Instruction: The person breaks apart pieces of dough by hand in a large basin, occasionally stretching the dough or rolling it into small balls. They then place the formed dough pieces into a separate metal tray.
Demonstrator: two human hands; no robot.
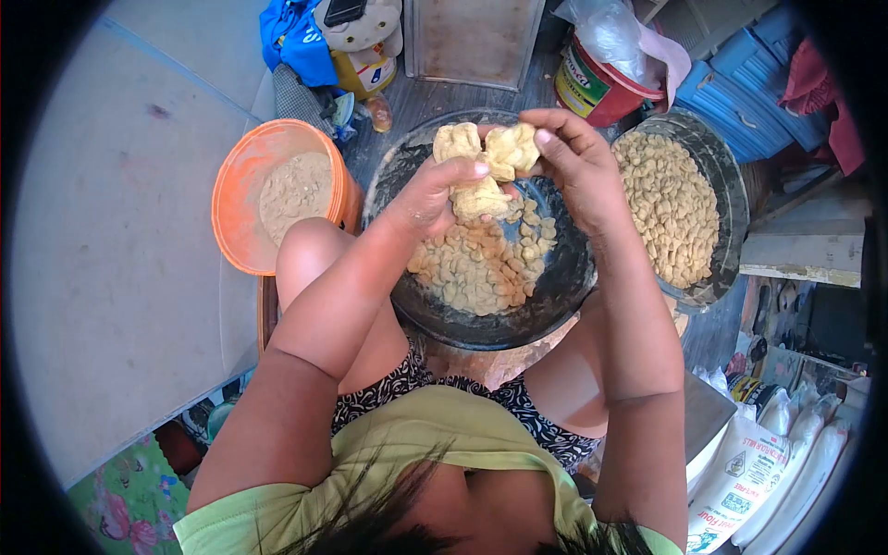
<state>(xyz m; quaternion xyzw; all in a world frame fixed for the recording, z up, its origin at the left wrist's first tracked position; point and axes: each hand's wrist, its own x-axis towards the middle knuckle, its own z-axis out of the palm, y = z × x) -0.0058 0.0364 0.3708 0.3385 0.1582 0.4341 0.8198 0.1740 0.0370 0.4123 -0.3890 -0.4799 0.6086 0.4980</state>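
My left hand (435, 192) is closed around several pale yellow lumps of dough (479, 199), holding them over a wide black basin (564, 305). At the upper right of this bunch, my right hand (587, 166) pinches another dough lump (511, 148) between thumb and fingers; it touches the pieces in my left hand. Below both hands, many small, flattened dough pieces (476, 273) lie in the basin, dusted with a brownish powder. My palms and some fingers are hidden behind the dough.
To the left stands an orange bucket (236, 185) with pale powder (298, 192) inside. A second dark basin (735, 217), full of small dough pieces (668, 203), is on the right. Behind are a red bucket (597, 97) and a framed board (472, 42). Flour sacks (740, 481) stand at lower right.
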